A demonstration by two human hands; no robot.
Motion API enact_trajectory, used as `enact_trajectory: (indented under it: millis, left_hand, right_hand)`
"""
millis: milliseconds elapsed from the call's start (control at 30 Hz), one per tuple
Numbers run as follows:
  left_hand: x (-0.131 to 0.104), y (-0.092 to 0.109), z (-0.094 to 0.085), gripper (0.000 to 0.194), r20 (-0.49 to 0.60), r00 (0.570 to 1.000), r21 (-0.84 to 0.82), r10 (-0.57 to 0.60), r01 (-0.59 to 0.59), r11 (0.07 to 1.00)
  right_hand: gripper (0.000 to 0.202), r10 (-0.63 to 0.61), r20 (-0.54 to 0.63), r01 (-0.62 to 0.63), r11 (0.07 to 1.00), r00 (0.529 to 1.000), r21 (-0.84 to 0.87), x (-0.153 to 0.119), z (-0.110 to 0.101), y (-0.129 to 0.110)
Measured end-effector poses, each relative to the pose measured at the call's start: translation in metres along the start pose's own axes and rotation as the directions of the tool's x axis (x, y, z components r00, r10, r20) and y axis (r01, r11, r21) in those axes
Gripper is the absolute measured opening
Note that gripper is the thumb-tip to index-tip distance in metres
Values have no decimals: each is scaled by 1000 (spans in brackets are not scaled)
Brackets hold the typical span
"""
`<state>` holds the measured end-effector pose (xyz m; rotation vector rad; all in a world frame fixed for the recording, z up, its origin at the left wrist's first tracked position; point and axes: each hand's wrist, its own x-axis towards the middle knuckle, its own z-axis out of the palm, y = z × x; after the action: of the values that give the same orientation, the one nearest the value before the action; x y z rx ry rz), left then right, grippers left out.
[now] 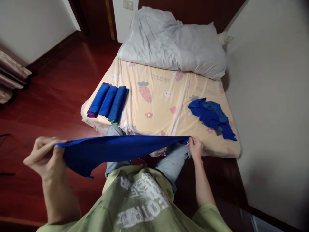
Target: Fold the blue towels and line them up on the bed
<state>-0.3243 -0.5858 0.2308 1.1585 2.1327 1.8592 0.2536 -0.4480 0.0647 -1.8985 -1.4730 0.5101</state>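
Observation:
A blue towel (pixel 103 149) is stretched taut between my two hands, above my knees and in front of the bed. My left hand (pixel 48 156) pinches one upper corner, and my right hand (pixel 195 148) pinches the other end. The towel's lower edge hangs loose, lowest on the left side. On the left part of the bed lie several folded blue towels (pixel 108 101) side by side, some with purple or green edges. A crumpled heap of blue cloth (pixel 212 116) rests at the bed's right side.
The bed (pixel 159 96) has a yellow sheet with carrot and flower prints. A bunched white quilt (pixel 173 42) lies across its far end. A wall (pixel 270 96) stands close on the right, dark red floor (pixel 55 87) on the left, and a curtain (pixel 12 75) at the far left.

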Motion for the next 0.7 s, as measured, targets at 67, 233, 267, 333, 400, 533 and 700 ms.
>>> enact_trajectory:
  millis: [67, 233, 267, 333, 400, 533, 700]
  left_hand:
    - [9, -4, 17, 7, -107, 989, -54, 102, -109, 993]
    - [26, -11, 55, 11, 53, 994, 0, 93, -93, 996]
    - [30, -11, 61, 14, 82, 994, -20, 73, -71, 997]
    - [37, -12, 73, 22, 159, 987, -82, 21, -8, 997]
    - [46, -13, 86, 30, 243, 969, -110, -34, 63, 992]
    - [62, -16, 109, 39, 327, 942, -156, -69, 126, 980]
    - [77, -20, 125, 38, 366, 929, -247, -50, 149, 958]
  right_hand:
    - [49, -21, -83, 23, 999, 996, 23, 12, -24, -7]
    - [48, -195, -225, 181, 980, 955, -83, 29, -73, -26]
    - [46, -218, -247, 200, 975, 944, -97, 32, -81, -29]
    - [44, -245, -266, 231, 969, 932, -82, 36, -97, -35]
    - [42, -245, -233, 250, 968, 941, -10, 40, -111, -40]
    - [41, -262, -55, 266, 961, 964, 75, 41, -133, -44]
    - [35, -387, -40, 387, 922, 921, -9, 38, -143, -39]
